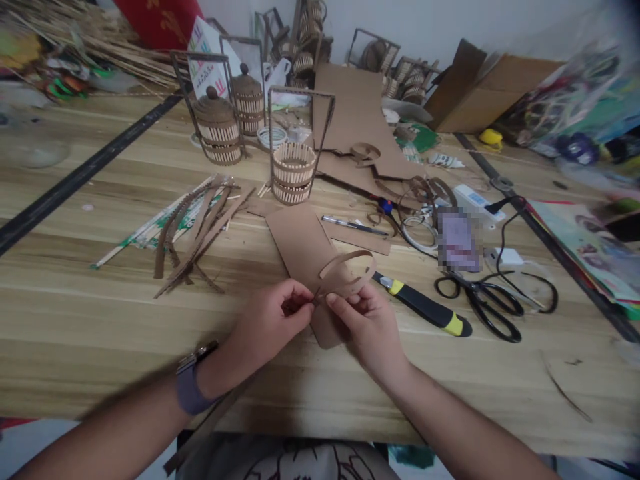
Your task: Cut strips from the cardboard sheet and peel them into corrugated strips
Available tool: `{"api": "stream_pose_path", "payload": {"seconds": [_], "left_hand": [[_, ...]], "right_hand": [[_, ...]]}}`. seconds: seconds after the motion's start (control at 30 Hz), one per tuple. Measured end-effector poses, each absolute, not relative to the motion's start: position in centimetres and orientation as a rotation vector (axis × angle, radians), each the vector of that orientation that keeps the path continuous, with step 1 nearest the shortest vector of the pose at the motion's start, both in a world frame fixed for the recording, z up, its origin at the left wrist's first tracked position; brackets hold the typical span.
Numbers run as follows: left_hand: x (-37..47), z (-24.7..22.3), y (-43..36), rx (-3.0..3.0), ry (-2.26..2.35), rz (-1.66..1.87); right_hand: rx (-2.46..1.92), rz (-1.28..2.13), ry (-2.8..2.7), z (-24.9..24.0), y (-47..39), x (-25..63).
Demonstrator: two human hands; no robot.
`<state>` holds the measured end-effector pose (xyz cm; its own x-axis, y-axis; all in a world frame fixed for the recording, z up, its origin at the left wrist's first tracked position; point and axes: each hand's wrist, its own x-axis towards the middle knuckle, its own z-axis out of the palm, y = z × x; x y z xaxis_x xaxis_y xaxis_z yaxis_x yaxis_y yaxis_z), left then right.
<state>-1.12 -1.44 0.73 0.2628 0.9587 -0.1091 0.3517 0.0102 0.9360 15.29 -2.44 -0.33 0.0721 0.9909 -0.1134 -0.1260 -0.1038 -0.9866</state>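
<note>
Both hands meet over a piece of cardboard point(303, 237) that lies on the wooden table. A curled brown cardboard strip point(357, 257) is pinched between the thumb and fingers of my right hand point(373, 327). My left hand point(275, 313), with a watch on its wrist, pinches close to the strip's end, touching a thin dark piece there. Below the left forearm another long strip point(215, 417) hangs toward the table edge. A utility knife point(425, 307) with a black and yellow handle lies right of my right hand, and black-handled scissors point(483, 300) lie beyond it.
An open small bucket point(294, 175) of sticks with a tall handle stands ahead, near two lidded ones point(216, 130). Cut strips point(187, 233) lie at left. A pen point(355, 225), a blurred-out rectangle point(457, 240), cables and a cardboard box point(495, 87) are on the right.
</note>
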Motion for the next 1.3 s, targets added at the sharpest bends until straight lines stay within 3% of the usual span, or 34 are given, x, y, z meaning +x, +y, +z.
{"api": "stream_pose_path", "payload": {"seconds": [0.23, 0.53, 0.97, 1.3], "left_hand": [[-1.0, 1.4, -1.3, 1.496, 1.235, 0.644], [-1.1, 1.4, -1.5, 1.677, 1.289, 0.603], [-1.0, 1.4, -1.5, 1.698, 1.313, 0.601], [-1.1, 1.2, -1.3, 1.650, 1.307, 0.591]], "right_hand": [[-1.343, 0.933, -1.286, -0.4, -3.3, 15.3], [-1.418, 0.746, -1.541, 0.0, -3.4, 15.4], [-1.377, 0.696, -1.673, -0.2, -3.5, 15.7], [-1.361, 0.989, -1.429, -0.3, -3.2, 15.3]]}}
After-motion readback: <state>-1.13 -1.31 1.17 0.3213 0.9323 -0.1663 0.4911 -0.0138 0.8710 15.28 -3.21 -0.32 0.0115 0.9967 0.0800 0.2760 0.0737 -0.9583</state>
